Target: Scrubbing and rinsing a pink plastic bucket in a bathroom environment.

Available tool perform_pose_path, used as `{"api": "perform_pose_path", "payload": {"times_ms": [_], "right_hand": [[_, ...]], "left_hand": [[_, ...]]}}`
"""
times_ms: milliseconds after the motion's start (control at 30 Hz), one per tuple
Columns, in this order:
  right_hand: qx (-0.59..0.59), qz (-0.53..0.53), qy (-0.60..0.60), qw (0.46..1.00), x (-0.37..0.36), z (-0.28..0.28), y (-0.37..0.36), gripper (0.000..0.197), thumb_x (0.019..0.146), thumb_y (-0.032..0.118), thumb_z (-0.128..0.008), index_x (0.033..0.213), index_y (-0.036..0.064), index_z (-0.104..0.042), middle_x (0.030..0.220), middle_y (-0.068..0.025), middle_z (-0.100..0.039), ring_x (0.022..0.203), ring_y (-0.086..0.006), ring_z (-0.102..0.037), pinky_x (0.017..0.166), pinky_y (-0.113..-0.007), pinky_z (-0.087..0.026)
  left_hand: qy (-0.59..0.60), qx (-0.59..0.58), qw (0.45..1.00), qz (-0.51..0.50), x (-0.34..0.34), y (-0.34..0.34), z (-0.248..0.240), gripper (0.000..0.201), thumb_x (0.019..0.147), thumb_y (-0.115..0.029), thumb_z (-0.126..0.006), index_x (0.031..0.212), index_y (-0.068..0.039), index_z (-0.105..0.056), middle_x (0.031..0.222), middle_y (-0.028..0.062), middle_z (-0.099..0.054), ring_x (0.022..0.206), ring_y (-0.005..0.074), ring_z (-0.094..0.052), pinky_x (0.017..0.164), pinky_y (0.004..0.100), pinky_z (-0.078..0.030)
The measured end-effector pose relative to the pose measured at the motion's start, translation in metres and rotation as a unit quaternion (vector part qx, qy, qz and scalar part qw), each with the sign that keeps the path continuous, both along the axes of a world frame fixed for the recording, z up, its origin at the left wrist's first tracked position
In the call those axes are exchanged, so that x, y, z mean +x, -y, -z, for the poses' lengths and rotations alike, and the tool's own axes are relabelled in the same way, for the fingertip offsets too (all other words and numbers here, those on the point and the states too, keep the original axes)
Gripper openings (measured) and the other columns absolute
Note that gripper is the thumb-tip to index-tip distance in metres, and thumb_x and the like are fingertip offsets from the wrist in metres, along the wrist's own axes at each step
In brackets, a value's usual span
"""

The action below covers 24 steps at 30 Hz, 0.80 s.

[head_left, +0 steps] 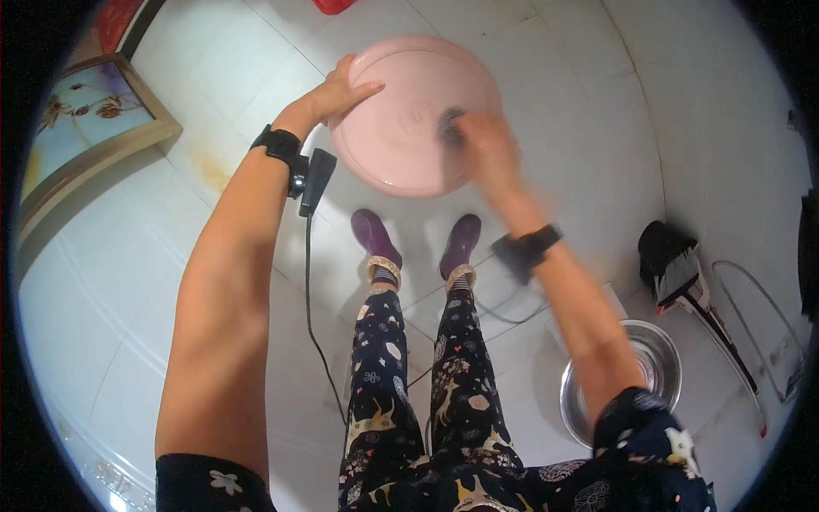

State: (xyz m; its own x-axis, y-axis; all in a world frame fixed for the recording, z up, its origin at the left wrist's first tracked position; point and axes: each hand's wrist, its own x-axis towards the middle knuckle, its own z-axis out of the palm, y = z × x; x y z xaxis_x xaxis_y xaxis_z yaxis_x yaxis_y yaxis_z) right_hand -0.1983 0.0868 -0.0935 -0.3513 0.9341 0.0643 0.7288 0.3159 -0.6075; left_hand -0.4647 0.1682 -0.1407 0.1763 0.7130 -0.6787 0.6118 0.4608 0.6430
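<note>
A round pink plastic piece [401, 128] with a raised rim is held up beyond my feet; whether it is a basin or a lid I cannot tell. My left hand [341, 94] grips its left rim, thumb on the near face and fingers behind the edge. Motion smears my right hand [490, 145], which is closed on a small dark scrubber [451, 125] against the right part of the pink face. The scrubber's exact kind is blurred. Both wrists carry black straps, and a cable hangs from the left wrist's device [317, 182].
A shiny metal basin [670, 354] stands on the floor to my right, partly behind my forearm. Beside it are a dustpan and brush [682, 282] near the wall. A framed flower picture [90, 115] lies at the left. Something red [333, 4] shows at the far edge.
</note>
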Motion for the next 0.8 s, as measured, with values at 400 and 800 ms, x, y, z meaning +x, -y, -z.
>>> {"api": "perform_pose_path", "payload": {"times_ms": [400, 800], "right_hand": [[-0.022, 0.070, 0.044, 0.996, 0.019, 0.009, 0.024, 0.029, 0.067, -0.003, -0.057, 0.095, 0.0060, -0.057, 0.096, -0.0115, -0.058, 0.091, -0.0329, -0.053, 0.078, -0.042, -0.045], [0.018, 0.141, 0.023, 0.990, -0.007, 0.014, -0.030, 0.023, 0.074, -0.001, -0.054, 0.096, 0.0037, -0.058, 0.099, -0.0147, -0.056, 0.092, -0.0325, -0.053, 0.078, -0.042, -0.045]], "left_hand": [[0.021, 0.029, 0.999, 0.003, 0.005, 0.004, 0.007, 0.100, 0.071, -0.057, -0.067, 0.143, -0.009, -0.016, 0.137, 0.0271, -0.032, 0.122, 0.0395, -0.041, 0.097, 0.0480, -0.041], [-0.001, -0.026, 1.000, 0.012, 0.015, 0.001, -0.003, 0.097, 0.079, -0.056, -0.060, 0.142, -0.002, -0.011, 0.136, 0.0260, -0.035, 0.124, 0.0345, -0.040, 0.100, 0.0408, -0.038]]}}
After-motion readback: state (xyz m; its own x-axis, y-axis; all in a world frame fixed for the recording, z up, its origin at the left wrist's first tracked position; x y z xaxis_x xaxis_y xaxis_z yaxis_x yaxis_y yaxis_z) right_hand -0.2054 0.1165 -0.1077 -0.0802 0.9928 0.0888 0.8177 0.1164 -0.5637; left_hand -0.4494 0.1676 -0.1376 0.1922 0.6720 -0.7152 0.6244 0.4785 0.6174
